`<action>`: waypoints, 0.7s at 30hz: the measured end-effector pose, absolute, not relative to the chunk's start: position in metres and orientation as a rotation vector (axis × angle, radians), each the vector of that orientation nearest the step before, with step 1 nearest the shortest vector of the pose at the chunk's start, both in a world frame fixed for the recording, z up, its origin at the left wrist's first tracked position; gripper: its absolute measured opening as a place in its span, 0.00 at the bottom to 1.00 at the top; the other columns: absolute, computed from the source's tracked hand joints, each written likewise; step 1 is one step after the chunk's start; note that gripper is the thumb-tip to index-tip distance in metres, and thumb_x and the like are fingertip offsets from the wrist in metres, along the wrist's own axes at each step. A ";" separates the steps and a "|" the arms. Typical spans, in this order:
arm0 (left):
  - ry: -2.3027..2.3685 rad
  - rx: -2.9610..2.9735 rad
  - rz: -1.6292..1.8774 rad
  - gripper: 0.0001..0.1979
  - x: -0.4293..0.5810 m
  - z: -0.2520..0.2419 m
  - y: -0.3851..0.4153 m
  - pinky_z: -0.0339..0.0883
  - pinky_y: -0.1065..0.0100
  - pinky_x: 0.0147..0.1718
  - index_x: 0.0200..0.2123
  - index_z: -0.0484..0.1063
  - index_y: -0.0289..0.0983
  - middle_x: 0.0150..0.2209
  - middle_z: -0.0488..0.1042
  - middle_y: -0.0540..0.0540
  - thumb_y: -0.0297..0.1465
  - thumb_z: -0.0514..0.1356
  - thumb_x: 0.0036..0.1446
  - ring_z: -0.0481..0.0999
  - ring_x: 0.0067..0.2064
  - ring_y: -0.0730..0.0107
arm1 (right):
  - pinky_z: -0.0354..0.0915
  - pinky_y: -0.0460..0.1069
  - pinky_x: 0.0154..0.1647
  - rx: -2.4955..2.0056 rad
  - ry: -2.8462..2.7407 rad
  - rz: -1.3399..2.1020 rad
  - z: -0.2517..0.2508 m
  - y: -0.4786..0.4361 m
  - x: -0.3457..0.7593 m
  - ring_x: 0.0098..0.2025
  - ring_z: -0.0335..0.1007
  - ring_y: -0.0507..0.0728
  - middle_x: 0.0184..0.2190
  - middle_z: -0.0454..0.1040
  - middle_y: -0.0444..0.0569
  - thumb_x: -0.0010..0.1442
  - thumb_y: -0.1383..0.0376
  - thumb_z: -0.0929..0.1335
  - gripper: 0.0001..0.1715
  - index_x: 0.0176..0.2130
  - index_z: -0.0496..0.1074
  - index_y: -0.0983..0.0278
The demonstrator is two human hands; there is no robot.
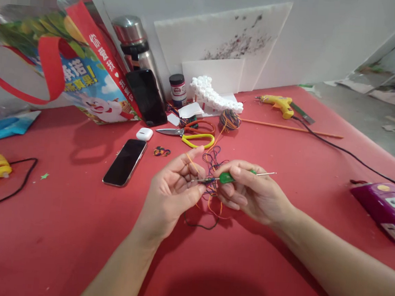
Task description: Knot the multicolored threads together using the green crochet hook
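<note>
My right hand grips a crochet hook by its green handle, the metal shaft pointing left. Between the thumb and fingers of my left hand a small dark bit of yarn work is pinched at the hook's tip, mostly hidden by the fingers. An orange strand of yarn runs up over my left fingers, with the index finger raised. Loose purple and orange yarn loops lie on the table behind and below both hands. Farther back sits a multicoloured yarn ball.
On the red table lie scissors, a phone, an earbud case and a small yarn piece. A glue gun trails its cord rightward near a purple power strip. A bag stands back left.
</note>
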State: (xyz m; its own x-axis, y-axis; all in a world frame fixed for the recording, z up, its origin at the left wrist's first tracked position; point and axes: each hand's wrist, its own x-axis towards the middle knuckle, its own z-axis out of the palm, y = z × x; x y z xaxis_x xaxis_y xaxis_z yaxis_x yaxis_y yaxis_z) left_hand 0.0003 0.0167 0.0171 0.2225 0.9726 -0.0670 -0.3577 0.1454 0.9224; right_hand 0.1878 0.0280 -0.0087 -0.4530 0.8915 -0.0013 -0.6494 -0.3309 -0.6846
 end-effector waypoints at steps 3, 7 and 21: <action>0.838 1.073 1.082 0.26 -0.001 0.021 0.014 0.73 0.79 0.41 0.57 0.82 0.47 0.36 0.75 0.51 0.22 0.71 0.55 0.75 0.38 0.79 | 0.56 0.43 0.18 -0.513 -0.884 2.006 -0.005 0.035 0.202 0.16 0.52 0.43 0.21 0.75 0.44 0.62 0.60 0.77 0.11 0.37 0.85 0.67; 0.890 1.214 1.021 0.32 0.000 0.027 0.011 0.72 0.79 0.40 0.60 0.79 0.45 0.36 0.75 0.52 0.18 0.69 0.53 0.74 0.36 0.80 | 0.54 0.44 0.17 -0.619 -1.028 1.979 0.003 0.040 0.218 0.15 0.53 0.44 0.18 0.73 0.44 0.60 0.60 0.78 0.13 0.35 0.85 0.69; 1.033 1.311 1.007 0.32 0.004 0.029 0.009 0.67 0.73 0.29 0.63 0.77 0.42 0.35 0.72 0.49 0.23 0.69 0.54 0.68 0.30 0.75 | 0.45 0.44 0.14 -0.840 -1.248 1.727 0.018 0.042 0.230 0.15 0.53 0.45 0.18 0.73 0.45 0.57 0.57 0.79 0.12 0.31 0.85 0.65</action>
State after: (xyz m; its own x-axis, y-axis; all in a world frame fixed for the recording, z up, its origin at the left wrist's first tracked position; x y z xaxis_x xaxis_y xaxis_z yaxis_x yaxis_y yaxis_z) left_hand 0.0035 0.0092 0.0287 0.2504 0.9680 -0.0168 0.0077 0.0154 0.9999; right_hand 0.2300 0.0415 0.0179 -0.4360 0.8986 -0.0489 -0.2353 -0.1663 -0.9576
